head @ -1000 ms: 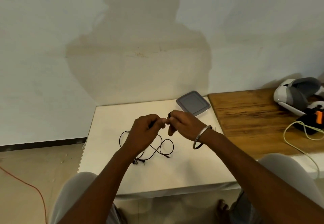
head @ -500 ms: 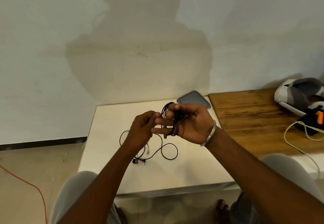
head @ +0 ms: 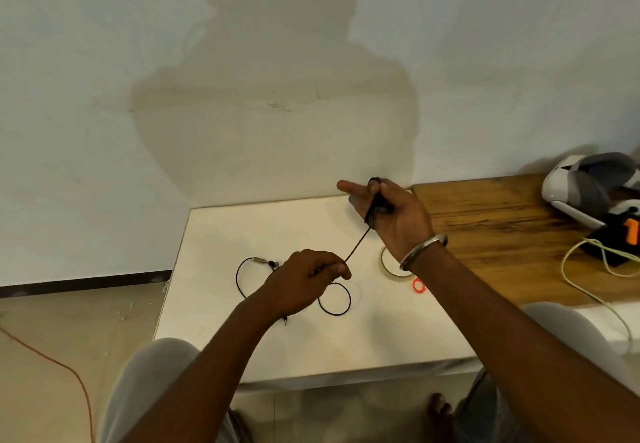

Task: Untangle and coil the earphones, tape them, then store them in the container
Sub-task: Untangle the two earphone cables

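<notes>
As hands (head: 306,281) (head: 393,215) part, earphones (head: 358,246) seemingly taut between

The left hand (head: 308,281), knuckles up, pinched the earphone cord (head: 356,248) taut. The right hand (head: 394,217) was raised at its 1 o'clock, palm facing back, fingers pointing toward 10 o'clock with the cord wound round them.

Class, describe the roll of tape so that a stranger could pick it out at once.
Find the white table, then its right edge beside the wooden top. The tape roll lies flat there, partly behind the metal bangle: a pale ring, larger than the small red ring nearby.
</notes>
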